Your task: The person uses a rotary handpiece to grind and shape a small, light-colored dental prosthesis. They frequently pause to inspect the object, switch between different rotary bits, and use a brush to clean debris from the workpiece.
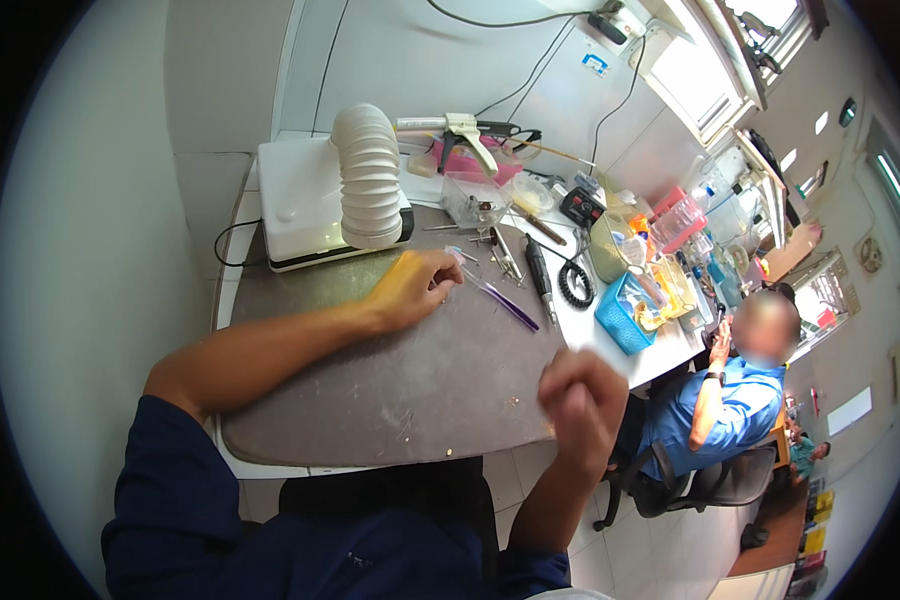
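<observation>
My left hand (420,287) rests over the grey work mat (360,395), its fingers drawn together in a pinch. A small pale, pinkish thing shows at its fingertips, too small to name. Just right of those fingers lies a slim tool with a purple handle (511,306), its thin end pointing toward the hand. My right hand (582,405) is raised above the mat's right edge, with fingers curled in and slightly blurred. Whatever is inside that curl, if anything, is hidden.
A white box-shaped unit (295,205) with a ribbed hose (370,180) stands behind my left hand. A black handpiece (539,275) with coiled cord, a blue basket (625,312) and a dispensing gun (465,140) lie farther back. A person in blue (720,410) sits at right.
</observation>
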Action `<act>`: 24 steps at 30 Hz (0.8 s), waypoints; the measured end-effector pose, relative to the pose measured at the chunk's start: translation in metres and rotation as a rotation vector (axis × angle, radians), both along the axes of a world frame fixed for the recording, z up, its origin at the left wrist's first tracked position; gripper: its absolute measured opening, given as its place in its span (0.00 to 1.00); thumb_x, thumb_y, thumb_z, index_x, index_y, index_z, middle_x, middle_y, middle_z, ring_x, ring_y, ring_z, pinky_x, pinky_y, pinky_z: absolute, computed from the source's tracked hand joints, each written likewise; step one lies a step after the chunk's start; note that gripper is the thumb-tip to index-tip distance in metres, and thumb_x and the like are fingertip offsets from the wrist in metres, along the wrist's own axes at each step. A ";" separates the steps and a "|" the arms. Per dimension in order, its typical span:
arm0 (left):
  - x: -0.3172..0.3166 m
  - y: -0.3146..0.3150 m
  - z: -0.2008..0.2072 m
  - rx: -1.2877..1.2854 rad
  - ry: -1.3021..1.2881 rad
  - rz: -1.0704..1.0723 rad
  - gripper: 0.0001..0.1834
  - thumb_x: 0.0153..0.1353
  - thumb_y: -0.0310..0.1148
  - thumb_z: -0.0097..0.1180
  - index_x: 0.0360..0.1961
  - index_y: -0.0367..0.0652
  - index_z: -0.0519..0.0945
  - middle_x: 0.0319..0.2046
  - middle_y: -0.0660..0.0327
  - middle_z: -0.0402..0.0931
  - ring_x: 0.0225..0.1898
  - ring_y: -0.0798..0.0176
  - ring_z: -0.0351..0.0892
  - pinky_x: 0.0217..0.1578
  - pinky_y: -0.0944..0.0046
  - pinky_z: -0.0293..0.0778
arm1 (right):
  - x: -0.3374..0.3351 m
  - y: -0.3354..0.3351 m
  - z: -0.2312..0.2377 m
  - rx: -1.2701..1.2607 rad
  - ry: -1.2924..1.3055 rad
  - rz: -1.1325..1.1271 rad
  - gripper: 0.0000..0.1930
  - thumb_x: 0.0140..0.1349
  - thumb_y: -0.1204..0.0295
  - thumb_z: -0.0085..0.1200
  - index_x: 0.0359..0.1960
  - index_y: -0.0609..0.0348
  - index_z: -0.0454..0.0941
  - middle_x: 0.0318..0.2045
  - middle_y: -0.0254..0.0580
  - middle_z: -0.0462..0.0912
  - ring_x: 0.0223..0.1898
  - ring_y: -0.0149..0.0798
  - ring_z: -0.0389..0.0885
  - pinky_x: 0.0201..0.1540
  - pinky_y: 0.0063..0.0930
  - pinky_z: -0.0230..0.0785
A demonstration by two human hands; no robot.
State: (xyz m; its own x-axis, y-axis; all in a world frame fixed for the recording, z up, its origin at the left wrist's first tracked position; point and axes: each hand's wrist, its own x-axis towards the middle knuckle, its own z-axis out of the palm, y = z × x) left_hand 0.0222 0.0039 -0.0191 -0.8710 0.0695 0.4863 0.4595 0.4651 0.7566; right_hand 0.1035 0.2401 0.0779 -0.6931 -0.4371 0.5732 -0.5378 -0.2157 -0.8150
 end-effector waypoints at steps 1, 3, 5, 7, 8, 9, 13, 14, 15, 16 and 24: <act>-0.002 -0.002 -0.003 -0.002 0.005 -0.009 0.06 0.56 0.21 0.56 0.36 0.33 0.79 0.33 0.53 0.79 0.31 0.61 0.79 0.35 0.64 0.75 | 0.027 -0.009 0.005 -0.015 0.074 0.229 0.19 0.60 0.58 0.59 0.28 0.66 0.80 0.19 0.38 0.77 0.18 0.29 0.72 0.21 0.17 0.57; 0.001 -0.010 -0.003 -0.020 0.018 0.001 0.06 0.55 0.21 0.56 0.36 0.33 0.79 0.32 0.53 0.79 0.31 0.60 0.79 0.35 0.64 0.75 | 0.070 -0.030 0.012 -0.140 -0.026 0.557 0.18 0.63 0.60 0.57 0.26 0.66 0.79 0.21 0.44 0.79 0.19 0.37 0.78 0.21 0.23 0.66; -0.008 0.019 0.014 0.026 0.088 -0.076 0.06 0.55 0.21 0.56 0.36 0.33 0.78 0.31 0.53 0.79 0.31 0.60 0.79 0.35 0.64 0.75 | 0.102 -0.040 0.022 -0.294 -0.101 0.617 0.17 0.65 0.63 0.55 0.26 0.67 0.79 0.20 0.45 0.79 0.18 0.38 0.78 0.19 0.23 0.69; -0.007 0.010 0.007 -0.018 0.070 -0.056 0.06 0.55 0.21 0.56 0.36 0.33 0.78 0.31 0.53 0.79 0.31 0.59 0.79 0.35 0.64 0.75 | 0.102 -0.053 0.008 -0.457 -0.149 0.723 0.17 0.66 0.64 0.55 0.26 0.68 0.78 0.19 0.46 0.79 0.16 0.38 0.78 0.17 0.22 0.69; -0.006 0.006 0.004 -0.040 0.064 -0.048 0.06 0.55 0.21 0.56 0.36 0.33 0.78 0.31 0.53 0.79 0.31 0.59 0.79 0.35 0.64 0.75 | 0.101 -0.055 0.001 -0.506 -0.185 0.781 0.16 0.65 0.65 0.55 0.26 0.68 0.78 0.19 0.46 0.79 0.16 0.38 0.78 0.18 0.22 0.69; -0.005 0.000 0.001 -0.051 0.053 -0.032 0.07 0.55 0.21 0.56 0.36 0.33 0.79 0.31 0.52 0.79 0.31 0.59 0.79 0.35 0.64 0.75 | 0.093 -0.052 -0.008 -0.483 -0.229 0.862 0.15 0.64 0.66 0.56 0.26 0.67 0.79 0.21 0.44 0.79 0.18 0.38 0.79 0.21 0.23 0.69; -0.003 0.004 0.000 -0.042 0.086 -0.042 0.07 0.55 0.21 0.57 0.36 0.33 0.79 0.31 0.52 0.79 0.31 0.59 0.80 0.35 0.64 0.75 | 0.087 -0.063 0.002 -0.552 -0.154 0.883 0.15 0.64 0.67 0.58 0.22 0.66 0.77 0.18 0.46 0.79 0.14 0.35 0.76 0.14 0.20 0.65; -0.003 0.003 0.000 -0.052 0.096 -0.040 0.07 0.55 0.21 0.57 0.36 0.33 0.79 0.31 0.52 0.79 0.31 0.60 0.80 0.35 0.64 0.75 | 0.084 -0.065 0.004 -0.582 -0.150 0.865 0.16 0.63 0.68 0.59 0.21 0.66 0.77 0.17 0.46 0.78 0.13 0.34 0.75 0.13 0.19 0.63; -0.004 0.004 0.002 -0.053 0.108 -0.039 0.07 0.55 0.21 0.57 0.37 0.33 0.79 0.31 0.52 0.79 0.31 0.60 0.80 0.35 0.64 0.75 | 0.084 -0.064 0.005 -0.583 -0.150 0.837 0.15 0.63 0.69 0.59 0.22 0.67 0.77 0.17 0.45 0.78 0.13 0.33 0.75 0.13 0.19 0.63; -0.004 0.005 0.003 -0.055 0.119 -0.037 0.07 0.56 0.21 0.57 0.37 0.33 0.79 0.31 0.52 0.79 0.31 0.60 0.80 0.35 0.64 0.75 | 0.083 -0.064 0.005 -0.585 -0.151 0.811 0.14 0.63 0.70 0.59 0.23 0.67 0.78 0.17 0.44 0.78 0.13 0.33 0.75 0.13 0.20 0.63; -0.003 0.004 0.007 0.012 0.072 -0.007 0.07 0.59 0.24 0.57 0.39 0.34 0.80 0.33 0.53 0.81 0.31 0.61 0.80 0.35 0.64 0.75 | 0.029 -0.040 -0.009 0.230 0.164 0.349 0.09 0.60 0.73 0.60 0.29 0.69 0.79 0.24 0.45 0.82 0.21 0.35 0.81 0.24 0.22 0.71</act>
